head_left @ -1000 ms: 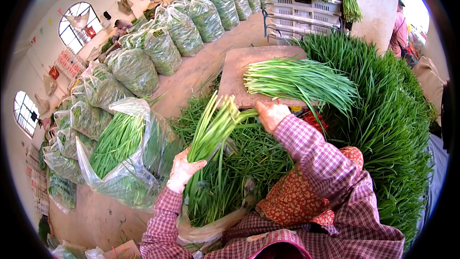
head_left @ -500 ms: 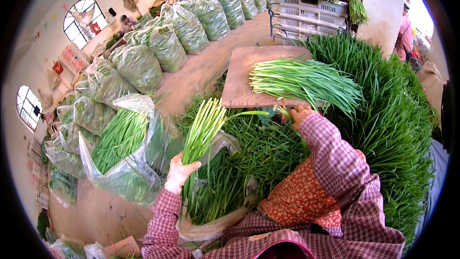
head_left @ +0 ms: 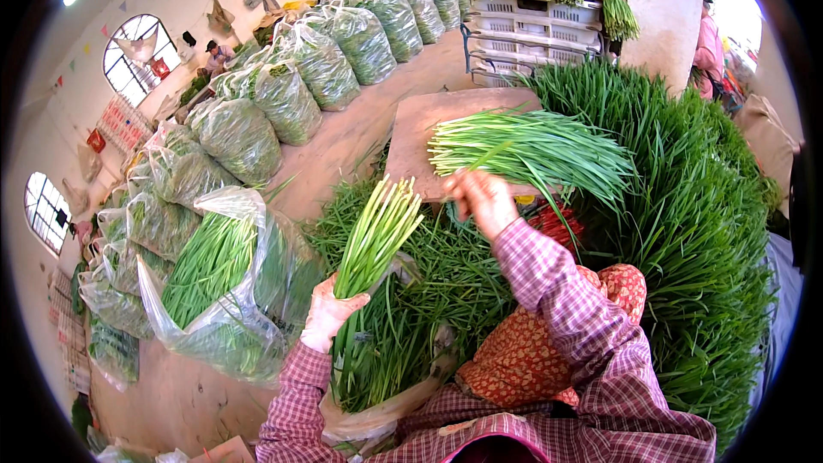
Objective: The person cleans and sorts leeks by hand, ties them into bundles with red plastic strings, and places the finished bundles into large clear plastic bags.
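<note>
Here's your bunch of green stalks (head_left: 377, 236), pale ends up and leaning right, your left hand (head_left: 330, 313) clamped around it. Your right hand (head_left: 482, 204) is curled at the near edge of the board (head_left: 411, 137); can't tell whether it pinches a blade. Cut stalks (head_left: 527, 150) lie across that board, a clear bag (head_left: 195, 345) gapes left, and a leafy heap (head_left: 686, 206) towers right.

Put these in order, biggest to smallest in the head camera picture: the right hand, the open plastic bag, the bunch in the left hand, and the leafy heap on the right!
1. Leafy heap
2. Open plastic bag
3. Bunch in the left hand
4. Right hand
</note>
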{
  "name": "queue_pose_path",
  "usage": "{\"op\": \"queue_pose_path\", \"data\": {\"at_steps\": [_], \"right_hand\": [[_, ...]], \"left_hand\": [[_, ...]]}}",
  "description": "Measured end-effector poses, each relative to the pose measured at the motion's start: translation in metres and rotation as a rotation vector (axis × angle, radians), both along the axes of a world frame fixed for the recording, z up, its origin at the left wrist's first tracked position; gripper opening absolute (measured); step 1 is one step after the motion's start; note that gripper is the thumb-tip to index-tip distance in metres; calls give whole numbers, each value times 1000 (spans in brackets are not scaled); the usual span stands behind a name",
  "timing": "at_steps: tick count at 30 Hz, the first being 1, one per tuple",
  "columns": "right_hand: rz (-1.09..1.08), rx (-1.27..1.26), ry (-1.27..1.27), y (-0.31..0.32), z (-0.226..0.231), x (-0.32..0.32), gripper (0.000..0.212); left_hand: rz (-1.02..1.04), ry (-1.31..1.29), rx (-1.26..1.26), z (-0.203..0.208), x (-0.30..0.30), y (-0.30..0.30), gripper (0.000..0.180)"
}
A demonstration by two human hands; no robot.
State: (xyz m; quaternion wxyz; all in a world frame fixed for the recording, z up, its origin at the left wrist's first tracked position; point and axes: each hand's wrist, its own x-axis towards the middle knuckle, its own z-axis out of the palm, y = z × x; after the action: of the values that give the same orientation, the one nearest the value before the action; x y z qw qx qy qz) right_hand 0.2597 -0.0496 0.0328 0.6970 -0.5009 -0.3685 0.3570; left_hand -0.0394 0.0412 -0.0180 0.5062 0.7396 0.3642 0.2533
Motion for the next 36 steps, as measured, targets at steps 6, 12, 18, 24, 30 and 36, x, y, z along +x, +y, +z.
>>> {"op": "queue_pose_path", "data": {"at_steps": [6, 12, 18, 24, 30, 36], "right_hand": [[-181, -489, -1356, -27, 15, 20, 51], [-121, -147, -925, -10, 33, -5, 30], [-58, -149, -992, 1, 30, -6, 26], [-301, 81, -1064, 5, 9, 16, 18], [-707, -169, -1446, -34, 12, 81, 10], [-126, -816, -1439, -40, -3, 33, 52]], "left_hand": [[12, 173, 159, 17, 3, -10, 44], [-30, -39, -72, 9, 9, -6, 45], [-109, 185, 230, 15, 12, -5, 50], [-106, -118, -100, 9, 11, -8, 44], [45, -96, -167, 9, -10, 4, 42], [92, -188, -312, 23, -6, -8, 42]]}}
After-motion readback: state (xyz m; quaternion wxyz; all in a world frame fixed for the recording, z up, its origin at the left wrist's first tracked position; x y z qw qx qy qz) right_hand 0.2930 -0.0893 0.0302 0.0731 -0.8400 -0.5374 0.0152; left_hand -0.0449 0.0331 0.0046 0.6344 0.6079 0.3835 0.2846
